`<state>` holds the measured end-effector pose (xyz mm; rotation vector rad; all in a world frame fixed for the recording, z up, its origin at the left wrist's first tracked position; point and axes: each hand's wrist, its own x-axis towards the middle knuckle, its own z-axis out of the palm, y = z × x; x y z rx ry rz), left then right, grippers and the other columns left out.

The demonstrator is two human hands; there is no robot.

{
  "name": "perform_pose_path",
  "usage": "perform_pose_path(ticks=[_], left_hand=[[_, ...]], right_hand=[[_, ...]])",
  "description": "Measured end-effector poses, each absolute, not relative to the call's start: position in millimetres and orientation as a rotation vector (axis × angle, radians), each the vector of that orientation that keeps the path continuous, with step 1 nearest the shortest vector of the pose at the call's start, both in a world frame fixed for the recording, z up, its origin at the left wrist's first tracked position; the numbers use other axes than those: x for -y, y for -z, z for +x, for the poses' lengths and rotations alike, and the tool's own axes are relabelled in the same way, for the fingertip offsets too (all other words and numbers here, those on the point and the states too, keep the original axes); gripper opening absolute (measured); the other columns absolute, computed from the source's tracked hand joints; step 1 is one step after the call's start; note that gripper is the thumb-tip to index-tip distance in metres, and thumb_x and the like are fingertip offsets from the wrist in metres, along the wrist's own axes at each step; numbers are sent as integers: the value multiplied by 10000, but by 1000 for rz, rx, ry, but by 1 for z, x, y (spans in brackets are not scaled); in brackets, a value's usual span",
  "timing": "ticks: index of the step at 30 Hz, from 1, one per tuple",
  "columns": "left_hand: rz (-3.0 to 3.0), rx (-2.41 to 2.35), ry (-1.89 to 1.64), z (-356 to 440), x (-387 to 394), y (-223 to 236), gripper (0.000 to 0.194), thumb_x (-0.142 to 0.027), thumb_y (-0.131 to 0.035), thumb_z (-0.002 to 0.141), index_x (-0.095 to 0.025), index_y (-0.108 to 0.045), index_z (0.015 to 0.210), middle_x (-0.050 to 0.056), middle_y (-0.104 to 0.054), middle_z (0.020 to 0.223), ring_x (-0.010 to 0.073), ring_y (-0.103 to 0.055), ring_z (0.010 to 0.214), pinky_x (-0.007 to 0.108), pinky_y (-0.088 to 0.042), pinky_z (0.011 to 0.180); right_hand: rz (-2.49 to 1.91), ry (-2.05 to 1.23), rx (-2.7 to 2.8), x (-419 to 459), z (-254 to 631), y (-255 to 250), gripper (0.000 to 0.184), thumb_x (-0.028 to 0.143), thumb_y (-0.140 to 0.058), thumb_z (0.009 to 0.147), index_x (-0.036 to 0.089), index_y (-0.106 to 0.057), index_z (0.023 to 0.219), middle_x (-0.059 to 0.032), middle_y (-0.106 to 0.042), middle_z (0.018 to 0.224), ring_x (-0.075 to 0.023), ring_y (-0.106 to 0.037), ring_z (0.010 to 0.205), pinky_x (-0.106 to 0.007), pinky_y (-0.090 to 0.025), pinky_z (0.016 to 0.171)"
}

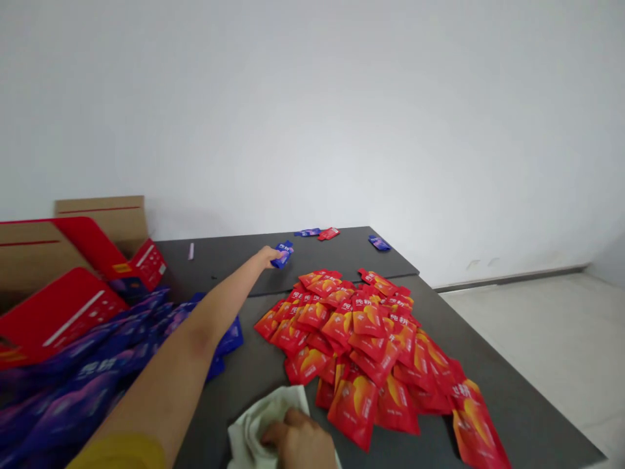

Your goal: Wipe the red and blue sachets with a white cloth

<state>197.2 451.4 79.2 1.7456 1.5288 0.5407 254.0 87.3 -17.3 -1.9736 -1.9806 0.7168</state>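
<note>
We log the blue sachet first: it sits at the end of the left hand, out over the far part of the bench, just beyond the top of the big heap of red sachets. The left hand is closed on it, arm stretched right out, and a yellow sleeve shows at the bottom edge. The right hand is well apart from the left, low in view, fingers curled on a crumpled white cloth right beside the heap's lower edge; we cannot tell if it grips the cloth or only presses on it. Near the bench's far edge lie two loose blue packets and a red packet, with a small pale stick off to the left. A blurred mass of blue-purple packaging fills the lower left, below red cartons and a cardboard box.
</note>
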Motion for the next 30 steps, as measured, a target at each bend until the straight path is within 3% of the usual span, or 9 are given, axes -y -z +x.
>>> perform_pose_path(ticks=[3,6,12,17,20,25,30], left_hand=[[1558,-1508,-537,165,-409,-93,253,-59,-615,765,-48,-583,1016,144,-683,917,208,-668,809,373,-555,752],[1413,-1410,-494,127,-346,-98,308,43,-562,646,-61,-616,931,106,-695,831,227,-671,788,391,-564,740],[1193,-1098,-546,70,-196,-67,348,-167,-700,588,-154,-704,936,76,-719,940,233,-677,815,355,-552,732],[1057,-1188,-715,60,-119,-25,343,-302,-772,545,-128,-724,837,90,-719,786,249,-680,754,328,-536,671],[969,-1207,-784,56,-91,-8,290,-315,-782,524,-136,-704,738,86,-704,718,250,-674,718,332,-536,650],[823,-1139,-813,41,-61,0,308,-330,-779,552,-154,-699,793,101,-719,814,256,-680,755,389,-556,700],[816,-981,-816,21,-48,0,297,-204,-792,519,-125,-708,792,116,-723,892,264,-679,871,368,-542,811]], right_hand=[[-1873,-746,1962,-82,263,1,502,-29,-588,620,360,-727,906,1,-653,904,-192,-640,823,-218,-428,675],[-1715,-732,1821,-72,273,-9,472,-23,-519,658,301,-715,940,-3,-639,930,-160,-616,865,-203,-416,733],[-1357,-698,1528,-42,275,-23,314,128,-488,806,202,-706,1020,-51,-613,927,-149,-571,857,-207,-430,745],[-1211,-578,1448,-26,259,-46,241,183,-511,853,188,-711,988,-33,-580,847,-136,-545,797,-211,-422,713],[-1249,-520,1541,-29,236,-43,251,159,-499,840,182,-713,969,-35,-576,850,-134,-539,810,-214,-410,731],[-1529,-435,1805,-30,192,-14,387,79,-508,772,256,-684,1068,-17,-599,980,-134,-546,877,-207,-387,745],[-1834,-216,1870,-28,175,-2,298,163,-554,824,293,-643,1076,-19,-578,1009,-164,-543,877,-234,-388,700]])
